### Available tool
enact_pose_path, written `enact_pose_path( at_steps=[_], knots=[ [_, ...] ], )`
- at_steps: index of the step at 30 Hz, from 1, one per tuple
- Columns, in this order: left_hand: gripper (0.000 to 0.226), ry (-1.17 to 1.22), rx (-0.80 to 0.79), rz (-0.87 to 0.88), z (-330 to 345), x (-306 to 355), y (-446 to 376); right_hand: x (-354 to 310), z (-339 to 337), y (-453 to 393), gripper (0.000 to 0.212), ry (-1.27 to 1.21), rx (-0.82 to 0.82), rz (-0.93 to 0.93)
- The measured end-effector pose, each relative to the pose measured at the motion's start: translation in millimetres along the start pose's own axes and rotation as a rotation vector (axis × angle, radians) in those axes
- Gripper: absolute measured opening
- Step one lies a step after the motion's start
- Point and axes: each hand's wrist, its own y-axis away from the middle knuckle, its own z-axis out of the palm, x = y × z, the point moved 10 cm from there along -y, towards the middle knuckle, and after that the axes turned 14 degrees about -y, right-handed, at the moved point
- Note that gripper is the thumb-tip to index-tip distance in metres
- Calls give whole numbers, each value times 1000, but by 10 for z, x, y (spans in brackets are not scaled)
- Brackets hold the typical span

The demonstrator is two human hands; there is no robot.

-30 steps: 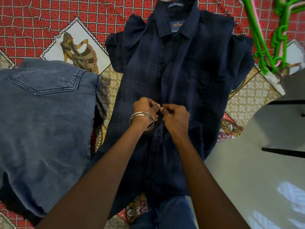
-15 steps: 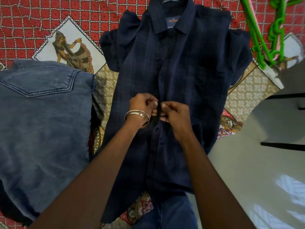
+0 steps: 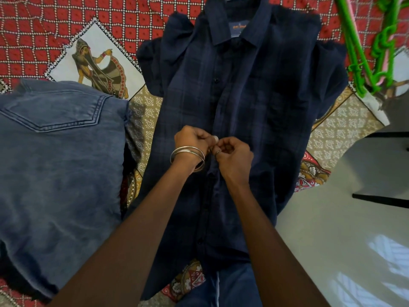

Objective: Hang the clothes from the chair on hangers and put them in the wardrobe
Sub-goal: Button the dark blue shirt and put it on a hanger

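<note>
A dark navy checked shirt lies flat on the patterned bedspread, collar at the far side. My left hand, with silver bangles on the wrist, and my right hand, with a ring, meet at the shirt's button placket about halfway down. Both pinch the placket fabric with curled fingers; the button between them is hidden. Green plastic hangers lie at the upper right, on the bed's corner.
Folded blue jeans lie to the left of the shirt. The red and beige printed bedspread covers the bed. Pale floor and dark furniture legs show at the right.
The view has shifted down slightly, so shirt and hands sit lower in the frame. Both hands stay pinched together on the placket at about the same button.
</note>
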Motion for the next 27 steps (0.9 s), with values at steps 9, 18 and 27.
enact_pose_path(
  at_steps=[9,18,27],
  knots=[
    [18,103,103,-138,3,-160,-10,124,-15,-46,9,-146,-29,48],
    [12,123,117,-381,133,-382,-24,-218,114,-138,12,64,-328,-261],
    [22,-317,199,301,-14,273,171,211,194,-113,20,-58,-495,360]
  ],
)
